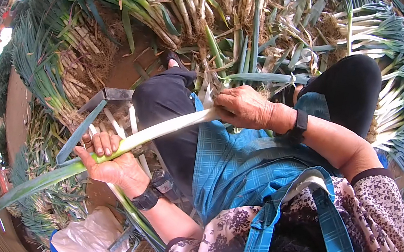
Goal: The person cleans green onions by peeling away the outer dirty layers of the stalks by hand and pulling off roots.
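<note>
A long leek (172, 125) lies slantwise across my lap, its white root end toward my right hand and its green leaves hanging to the lower left. My left hand (120, 168) is wrapped round the stalk where white turns to green, thumb stretched along it. At the white end my right hand (245, 106) is closed on the leek with its fingers curled under; the very tip is hidden. One leaf (82, 132) bends upward beside my left fingers. Below my left wrist, another leek's green leaves (136, 216) are partly covered by my forearm.
Piles of untrimmed leeks (163, 5) spread ahead and to the left. Cleaner white-stemmed leeks (396, 100) line the right side. Peeled leaves (298, 14) litter the ground ahead. A metal frame piece (116, 94) stands by my left knee; a white sack (89, 239) lies at lower left.
</note>
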The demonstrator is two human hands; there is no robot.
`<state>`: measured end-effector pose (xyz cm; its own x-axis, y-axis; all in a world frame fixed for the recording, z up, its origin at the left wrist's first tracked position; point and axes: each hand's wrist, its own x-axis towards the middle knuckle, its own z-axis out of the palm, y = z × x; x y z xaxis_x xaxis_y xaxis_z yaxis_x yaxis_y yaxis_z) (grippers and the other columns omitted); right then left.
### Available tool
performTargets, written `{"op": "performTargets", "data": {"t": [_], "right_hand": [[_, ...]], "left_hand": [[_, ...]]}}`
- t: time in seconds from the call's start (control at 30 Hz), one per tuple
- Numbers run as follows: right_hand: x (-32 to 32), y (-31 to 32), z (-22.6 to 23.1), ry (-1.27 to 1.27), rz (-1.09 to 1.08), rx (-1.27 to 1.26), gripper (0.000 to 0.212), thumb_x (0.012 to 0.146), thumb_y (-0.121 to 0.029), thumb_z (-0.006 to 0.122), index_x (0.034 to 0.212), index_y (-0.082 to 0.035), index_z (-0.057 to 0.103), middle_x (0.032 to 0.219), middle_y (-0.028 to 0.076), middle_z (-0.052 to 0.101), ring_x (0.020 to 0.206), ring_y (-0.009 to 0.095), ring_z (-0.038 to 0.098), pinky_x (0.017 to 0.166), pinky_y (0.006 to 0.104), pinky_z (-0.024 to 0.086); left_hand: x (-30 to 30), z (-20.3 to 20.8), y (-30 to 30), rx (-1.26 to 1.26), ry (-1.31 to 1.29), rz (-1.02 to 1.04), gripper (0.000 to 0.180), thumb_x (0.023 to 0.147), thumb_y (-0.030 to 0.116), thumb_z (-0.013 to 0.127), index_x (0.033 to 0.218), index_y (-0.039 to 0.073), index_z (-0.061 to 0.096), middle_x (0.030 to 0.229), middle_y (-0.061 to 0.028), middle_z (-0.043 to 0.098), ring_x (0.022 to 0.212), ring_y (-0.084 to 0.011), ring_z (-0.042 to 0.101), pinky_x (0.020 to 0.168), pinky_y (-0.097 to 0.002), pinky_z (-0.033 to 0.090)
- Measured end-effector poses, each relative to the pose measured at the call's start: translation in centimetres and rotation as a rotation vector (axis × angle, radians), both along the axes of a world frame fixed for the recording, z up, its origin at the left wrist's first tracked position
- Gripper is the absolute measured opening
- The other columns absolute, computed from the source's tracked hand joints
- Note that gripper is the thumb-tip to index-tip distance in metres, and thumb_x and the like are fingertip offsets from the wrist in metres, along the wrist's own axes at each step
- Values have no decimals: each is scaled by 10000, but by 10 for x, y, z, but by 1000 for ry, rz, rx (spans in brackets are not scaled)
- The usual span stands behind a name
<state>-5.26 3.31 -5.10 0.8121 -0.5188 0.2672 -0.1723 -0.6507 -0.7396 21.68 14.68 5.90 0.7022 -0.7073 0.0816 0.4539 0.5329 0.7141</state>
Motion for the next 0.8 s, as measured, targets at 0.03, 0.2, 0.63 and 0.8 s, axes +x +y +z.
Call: {"op": "performTargets", "data": {"t": [0.03, 0.2, 0.63, 0.8], "right_hand": [[0, 0, 0, -67, -4, 9, 170, 824, -171, 624, 918, -31, 603, 755, 149, 607, 706, 351, 619, 636, 428, 509], [2, -2, -3, -23, 101, 329, 206, 893, -201, 579, 906, 0, 623, 703, 171, 616, 647, 358, 616, 598, 415, 490], [14, -22, -15, 651, 594, 1212, 308, 911, -236, 575, 880, 62, 647, 753, 126, 669, 630, 202, 661, 560, 313, 535], [-6, -35, -49, 929, 575, 664, 327, 861, -314, 633, 819, 10, 625, 695, 59, 590, 544, 171, 518, 497, 334, 422]], "left_hand": [[-2, 2, -2, -14, 6, -31, 354, 948, 354, 563, 896, 6, 523, 572, 11, 353, 494, -82, 355, 457, -208, 313], [-22, 3, -12, -77, 62, -108, 322, 936, 314, 590, 921, 4, 505, 570, 7, 351, 493, -70, 355, 446, -208, 314], [-37, 18, -32, -374, 176, -556, 241, 832, 114, 677, 894, 58, 451, 542, 50, 380, 409, -35, 355, 377, -177, 305], [-15, 46, -27, -420, 43, -538, 275, 830, 127, 683, 888, 58, 423, 519, 41, 369, 390, -30, 355, 348, -176, 300]]}}
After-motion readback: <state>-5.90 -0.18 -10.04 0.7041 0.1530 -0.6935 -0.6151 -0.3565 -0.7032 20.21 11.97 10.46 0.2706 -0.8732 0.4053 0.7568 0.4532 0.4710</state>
